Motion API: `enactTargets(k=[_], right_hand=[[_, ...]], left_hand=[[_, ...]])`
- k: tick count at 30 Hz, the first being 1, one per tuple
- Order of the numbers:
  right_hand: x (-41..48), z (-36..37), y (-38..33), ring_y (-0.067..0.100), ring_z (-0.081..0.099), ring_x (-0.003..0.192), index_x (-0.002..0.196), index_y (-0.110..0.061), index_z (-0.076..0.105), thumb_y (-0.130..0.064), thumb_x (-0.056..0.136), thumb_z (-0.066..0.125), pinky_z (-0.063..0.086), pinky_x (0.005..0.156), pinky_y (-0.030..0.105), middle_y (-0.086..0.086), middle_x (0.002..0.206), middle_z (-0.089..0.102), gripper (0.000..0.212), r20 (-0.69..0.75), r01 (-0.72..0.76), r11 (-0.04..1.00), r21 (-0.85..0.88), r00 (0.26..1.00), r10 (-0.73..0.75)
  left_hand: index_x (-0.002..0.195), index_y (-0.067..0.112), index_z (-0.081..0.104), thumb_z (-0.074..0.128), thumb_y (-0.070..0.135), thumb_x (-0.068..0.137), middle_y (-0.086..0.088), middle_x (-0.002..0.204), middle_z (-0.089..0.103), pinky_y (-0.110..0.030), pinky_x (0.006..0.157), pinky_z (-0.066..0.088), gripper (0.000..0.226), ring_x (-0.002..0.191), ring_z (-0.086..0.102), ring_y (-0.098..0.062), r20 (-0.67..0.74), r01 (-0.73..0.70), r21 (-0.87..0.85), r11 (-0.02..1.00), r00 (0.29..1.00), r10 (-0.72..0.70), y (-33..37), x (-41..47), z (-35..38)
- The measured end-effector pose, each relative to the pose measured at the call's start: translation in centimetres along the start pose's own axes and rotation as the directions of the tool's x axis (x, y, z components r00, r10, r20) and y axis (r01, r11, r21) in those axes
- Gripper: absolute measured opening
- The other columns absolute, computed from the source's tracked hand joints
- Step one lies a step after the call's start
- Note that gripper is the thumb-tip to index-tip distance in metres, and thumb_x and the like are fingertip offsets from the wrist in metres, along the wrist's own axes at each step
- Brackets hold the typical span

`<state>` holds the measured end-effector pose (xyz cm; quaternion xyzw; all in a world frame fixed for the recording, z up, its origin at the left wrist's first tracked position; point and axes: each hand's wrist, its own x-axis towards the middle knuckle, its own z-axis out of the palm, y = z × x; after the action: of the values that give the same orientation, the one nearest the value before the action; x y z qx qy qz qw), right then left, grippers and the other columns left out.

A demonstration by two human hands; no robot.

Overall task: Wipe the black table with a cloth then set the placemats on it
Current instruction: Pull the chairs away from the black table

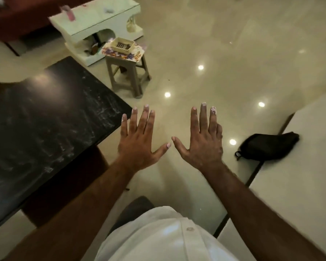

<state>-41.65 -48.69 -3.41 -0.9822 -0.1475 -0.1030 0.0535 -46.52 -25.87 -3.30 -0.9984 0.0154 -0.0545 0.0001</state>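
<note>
Black table (45, 119) — glossy, white-smeared, both hands spread beside

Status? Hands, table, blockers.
Left hand and right hand open, no grip on anything. Black table streaked white, looks unwiped. No cloth in view. Flowered mat lies under a tray on the stool.

Black table (45, 119) white-streaked; floral placemats (123, 50).

The counter (45, 119) fills the left. On the floor (205, 44) beyond its far corner stands a stool (128, 76), with placemats (109, 51) on it and a tray (123, 45) on them. Behind the stool sits a low counter (94, 21). Far right, a pouch (267, 146) lies on a raised surface (309, 176).
</note>
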Motion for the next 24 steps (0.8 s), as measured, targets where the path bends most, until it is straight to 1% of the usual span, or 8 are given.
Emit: enactTargets(k=[3,7,12,17,21,24], right_hand=[[2.1,-0.4,2.4,0.041,-0.006,0.171,0.177,-0.014,-0.001,-0.086,0.1,0.036,0.022,0.13,0.059,0.015,0.185,-0.01,0.112,-0.017,-0.046,0.999,-0.001,0.999,0.046],[5.5,0.4,5.3,0.041,-0.006,0.171,0.177,-0.014,-0.001,-0.087,0.1,0.034,0.022,0.13,0.059,0.015,0.185,-0.01,0.112,-0.032,-0.097,0.995,-0.015,0.995,0.097],[11.4,2.8,7.9,0.04,-0.009,0.171,0.177,-0.015,-0.004,-0.086,0.099,0.037,0.02,0.131,0.06,0.013,0.184,-0.014,0.113,-0.002,-0.13,0.991,-0.017,0.991,0.13],[18.9,4.9,9.3,0.038,-0.012,0.17,0.177,-0.017,-0.005,-0.087,0.099,0.041,0.017,0.132,0.061,0.011,0.184,-0.016,0.115,0.041,-0.145,0.989,-0.013,0.988,0.146],[26.1,6.6,10.0,0.036,-0.015,0.17,0.177,-0.019,-0.007,-0.086,0.099,0.041,0.014,0.133,0.062,0.009,0.184,-0.019,0.114,0.087,-0.151,0.989,0.006,0.985,0.15],[31.1,7.9,10.3,0.037,-0.008,0.171,0.178,-0.017,0.002,-0.086,0.099,0.042,0.02,0.131,0.063,0.012,0.185,-0.009,0.112,0.057,-0.145,0.989,0.005,0.988,0.145]], left_hand=[[0.177,0.014,-0.001,0.032,0.092,0.095,-0.01,0.184,-0.016,-0.067,0.134,0.005,0.117,0.169,-0.016,-0.038,-0.012,-0.025,-0.024,0.999,1.0,0.025,1.9,3.7,0.1],[0.177,0.013,0.003,0.036,0.092,0.095,-0.011,0.185,-0.012,-0.067,0.133,0.006,0.118,0.17,-0.013,-0.038,-0.051,-0.083,-0.045,0.996,0.995,0.081,3.2,9.0,1.3],[0.176,0.01,0.004,0.035,0.093,0.095,-0.013,0.185,-0.008,-0.069,0.132,0.008,0.121,0.17,-0.01,-0.04,-0.08,-0.122,-0.062,0.991,0.99,0.117,2.9,16.8,3.4],[0.176,0.013,-0.004,0.031,0.093,0.095,-0.01,0.184,-0.019,-0.067,0.134,0.005,0.119,0.169,-0.019,-0.037,-0.022,-0.108,-0.092,0.99,0.994,0.106,1.3,25.4,4.3],[0.177,0.015,-0.002,0.025,0.094,0.095,-0.009,0.183,-0.02,-0.065,0.134,0.001,0.117,0.168,-0.022,-0.036,0.021,-0.094,-0.073,0.993,0.995,0.096,-1.1,33.1,4.8],[0.177,0.016,-0.003,0.024,0.094,0.096,-0.009,0.183,-0.02,-0.066,0.134,0.002,0.116,0.168,-0.022,-0.036,0.039,-0.111,-0.075,0.991,0.993,0.114,-2.9,38.5,5.5]])
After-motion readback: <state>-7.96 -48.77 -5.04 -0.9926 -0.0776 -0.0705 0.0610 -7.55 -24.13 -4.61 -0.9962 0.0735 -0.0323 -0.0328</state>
